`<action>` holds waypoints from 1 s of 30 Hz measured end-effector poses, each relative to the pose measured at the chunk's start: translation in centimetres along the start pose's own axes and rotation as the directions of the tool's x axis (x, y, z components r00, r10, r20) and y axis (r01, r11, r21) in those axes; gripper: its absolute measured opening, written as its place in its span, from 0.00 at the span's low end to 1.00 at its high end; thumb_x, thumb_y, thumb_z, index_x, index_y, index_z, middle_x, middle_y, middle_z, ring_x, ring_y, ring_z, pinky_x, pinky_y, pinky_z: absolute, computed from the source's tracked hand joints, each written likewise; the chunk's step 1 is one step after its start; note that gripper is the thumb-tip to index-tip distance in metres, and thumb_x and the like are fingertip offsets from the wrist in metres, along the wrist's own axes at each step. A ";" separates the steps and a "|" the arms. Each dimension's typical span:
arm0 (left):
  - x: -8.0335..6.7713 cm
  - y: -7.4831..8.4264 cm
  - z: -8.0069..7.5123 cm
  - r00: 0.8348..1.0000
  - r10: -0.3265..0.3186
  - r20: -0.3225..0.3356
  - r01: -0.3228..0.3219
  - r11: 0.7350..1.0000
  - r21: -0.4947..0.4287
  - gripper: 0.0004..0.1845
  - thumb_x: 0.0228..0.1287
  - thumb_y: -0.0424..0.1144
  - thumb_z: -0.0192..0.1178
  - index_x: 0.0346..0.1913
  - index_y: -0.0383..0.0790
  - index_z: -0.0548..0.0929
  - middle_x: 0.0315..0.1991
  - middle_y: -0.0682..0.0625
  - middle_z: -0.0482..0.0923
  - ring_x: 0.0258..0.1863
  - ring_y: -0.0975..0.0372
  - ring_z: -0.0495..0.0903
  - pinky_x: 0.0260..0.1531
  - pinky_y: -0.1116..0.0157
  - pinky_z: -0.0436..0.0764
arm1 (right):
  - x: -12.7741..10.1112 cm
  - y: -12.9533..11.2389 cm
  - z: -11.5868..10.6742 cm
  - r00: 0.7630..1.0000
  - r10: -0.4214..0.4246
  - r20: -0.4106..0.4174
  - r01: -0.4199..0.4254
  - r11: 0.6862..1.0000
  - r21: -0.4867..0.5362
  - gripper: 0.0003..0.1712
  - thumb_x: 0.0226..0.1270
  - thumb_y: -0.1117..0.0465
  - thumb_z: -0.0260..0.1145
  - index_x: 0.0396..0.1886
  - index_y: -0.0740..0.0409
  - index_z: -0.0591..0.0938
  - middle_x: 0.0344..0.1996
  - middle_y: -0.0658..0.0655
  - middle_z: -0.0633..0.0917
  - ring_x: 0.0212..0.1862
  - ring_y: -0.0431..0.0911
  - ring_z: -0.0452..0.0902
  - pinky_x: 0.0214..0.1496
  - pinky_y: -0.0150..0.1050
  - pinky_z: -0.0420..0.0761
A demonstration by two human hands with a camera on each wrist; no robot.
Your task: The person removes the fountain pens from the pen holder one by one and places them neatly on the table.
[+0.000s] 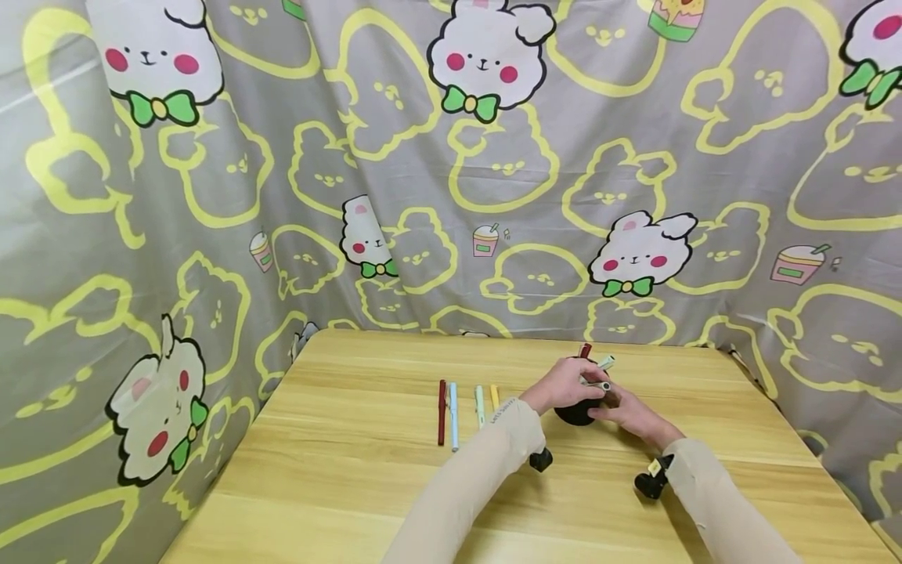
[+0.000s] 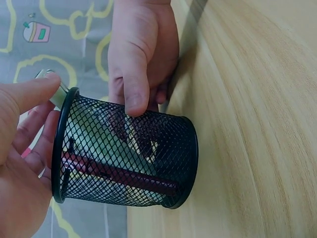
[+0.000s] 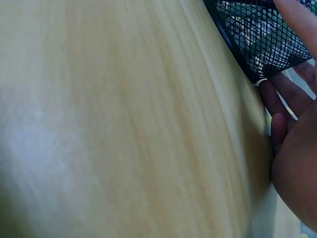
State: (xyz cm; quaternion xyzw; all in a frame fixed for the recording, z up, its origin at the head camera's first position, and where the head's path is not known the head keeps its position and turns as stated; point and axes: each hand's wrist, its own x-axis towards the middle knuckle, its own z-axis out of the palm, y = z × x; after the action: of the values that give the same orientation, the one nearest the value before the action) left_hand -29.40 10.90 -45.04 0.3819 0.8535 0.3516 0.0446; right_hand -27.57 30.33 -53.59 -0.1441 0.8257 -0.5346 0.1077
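— What did you note at the tabletop (image 1: pixel 352 470)?

— A person in beige sleeves sat at a pale wood tabletop, both hands at a black mesh pen cup (image 2: pixel 129 153). The cup stood upright on the wood, right of centre and toward the far edge.

— The right hand (image 2: pixel 141 54)?

— Steadying the cup. Its fingers curled against the mesh wall, one fingertip pressed flat on the wire, the others tucked down between cup and tabletop. In the head view it sat just right of the cup (image 1: pixel 579 411).

— And the left hand (image 1: pixel 564 384)?

— At the rim. Thumb and fingers pinched a pale green pen (image 1: pixel 599 374) whose end poked past the rim; the wrist view showed the thumb laid over it. Fingers bent, not spread.

— Anything inside the cup?

— A dark red pen (image 2: pixel 124 176) lay slanted along the inside wall, its tip showing above the rim in the head view. There were other pale shapes behind the mesh, too blurred to name.

— And on the wood?

— Four pens in a row left of the cup, roughly parallel: a dark red one (image 1: pixel 441 412), a light blue one (image 1: pixel 454 415), a pale green one (image 1: pixel 479 404), a yellow one (image 1: pixel 495 397). The yellow one lay nearest the left sleeve.

— Surroundings?

— A grey cloth backdrop (image 1: pixel 451 196) with yellow outlines and cartoon rabbits, hung round three sides.
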 end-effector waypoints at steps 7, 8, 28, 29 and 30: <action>-0.4 -0.1 -0.3 0.999 0.008 -0.033 -0.009 0.999 -0.034 0.05 0.61 0.39 0.65 0.40 0.48 0.84 0.32 0.63 0.80 0.33 0.78 0.74 0.35 0.82 0.70 | 0.1 -0.3 0.2 1.000 -0.014 0.014 0.014 1.000 0.000 0.46 0.65 0.56 0.66 0.73 0.66 0.51 0.68 0.72 0.58 0.68 0.65 0.52 0.63 0.56 0.62; -0.4 -0.1 -0.4 0.999 0.006 -0.040 -0.008 0.999 -0.054 0.05 0.61 0.39 0.65 0.41 0.48 0.84 0.32 0.63 0.80 0.33 0.78 0.74 0.35 0.81 0.70 | 0.0 -0.4 0.2 1.000 -0.015 0.014 0.015 1.000 -0.003 0.46 0.65 0.56 0.66 0.73 0.66 0.51 0.68 0.72 0.58 0.68 0.65 0.52 0.63 0.56 0.62; -2.0 0.5 -4.7 0.942 -0.038 -0.332 -0.097 0.919 -0.381 0.08 0.62 0.39 0.64 0.43 0.44 0.83 0.34 0.58 0.81 0.33 0.73 0.77 0.35 0.74 0.77 | 0.1 -0.4 0.8 1.000 -0.019 -0.013 0.019 1.000 0.014 0.45 0.63 0.57 0.67 0.71 0.68 0.54 0.66 0.72 0.61 0.67 0.66 0.54 0.65 0.60 0.55; -2.1 0.4 -5.1 0.936 -0.042 -0.348 -0.106 0.913 -0.394 0.08 0.62 0.39 0.64 0.43 0.43 0.83 0.34 0.57 0.82 0.33 0.73 0.77 0.35 0.74 0.77 | 0.1 -0.4 0.9 1.000 -0.015 -0.017 0.015 1.000 0.008 0.44 0.63 0.56 0.67 0.71 0.68 0.55 0.66 0.72 0.62 0.67 0.66 0.54 0.65 0.60 0.56; -2.2 0.3 -5.5 0.931 -0.047 -0.361 -0.114 0.905 -0.411 0.08 0.62 0.38 0.64 0.43 0.42 0.83 0.34 0.56 0.82 0.33 0.72 0.77 0.34 0.73 0.77 | 0.1 -0.4 0.9 1.000 -0.009 -0.023 0.010 1.000 0.014 0.44 0.62 0.56 0.67 0.71 0.68 0.56 0.66 0.72 0.63 0.67 0.65 0.55 0.65 0.59 0.57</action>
State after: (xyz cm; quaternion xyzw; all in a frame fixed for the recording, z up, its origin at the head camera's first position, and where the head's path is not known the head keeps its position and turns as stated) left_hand -29.57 6.44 -41.13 0.3062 0.7430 0.5940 -0.0377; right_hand -27.35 29.37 -53.57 -0.1412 0.8224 -0.5425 0.0967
